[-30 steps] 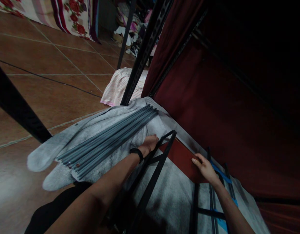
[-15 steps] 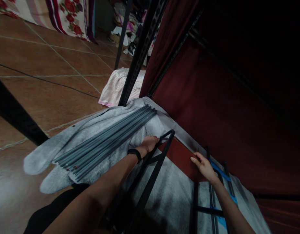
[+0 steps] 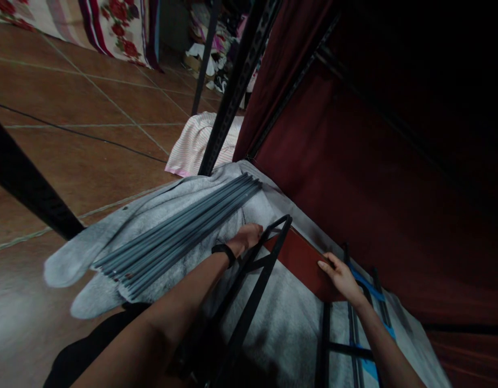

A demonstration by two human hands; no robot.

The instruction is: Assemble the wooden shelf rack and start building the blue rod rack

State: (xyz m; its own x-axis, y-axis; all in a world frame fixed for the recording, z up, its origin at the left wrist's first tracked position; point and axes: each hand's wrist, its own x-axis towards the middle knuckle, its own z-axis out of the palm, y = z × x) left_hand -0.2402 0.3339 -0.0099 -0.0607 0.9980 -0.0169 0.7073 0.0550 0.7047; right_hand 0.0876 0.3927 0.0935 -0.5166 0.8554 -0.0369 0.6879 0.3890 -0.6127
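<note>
At the black frame's [image 3: 268, 269] far corner we log the left hand [image 3: 247, 236]: fingers curled downward, knuckles just beside the top bar. We cannot tell whether it grips anything. A black wristband [image 3: 221, 249] sits on its wrist, and the forearm runs alongside the frame's left bar.

Right of the frame we log the right hand [image 3: 341, 277]: fingers stretched out and close together, laid flat on the edge of a red panel [image 3: 299, 257], grasping nothing that we can see. The panel touches the frame's far corner.

Under the frame: a grey blanket [image 3: 281, 323], spread beneath both hands.

Left of the frame: a bundle of grey rods [image 3: 176, 231] lying on the blanket, near the left hand but apart from it.

Right of the frame, past the right hand: blue strips [image 3: 364, 283] on thin dark bars.

Beyond the frame: a pink striped cloth [image 3: 196, 143], a perforated post [image 3: 239, 86] rising over it, and dark red fabric [image 3: 354, 178] hanging to the right.

Far left of the frame: tiled floor [image 3: 71, 156], with a floral cloth [image 3: 119, 24] at its far edge.
</note>
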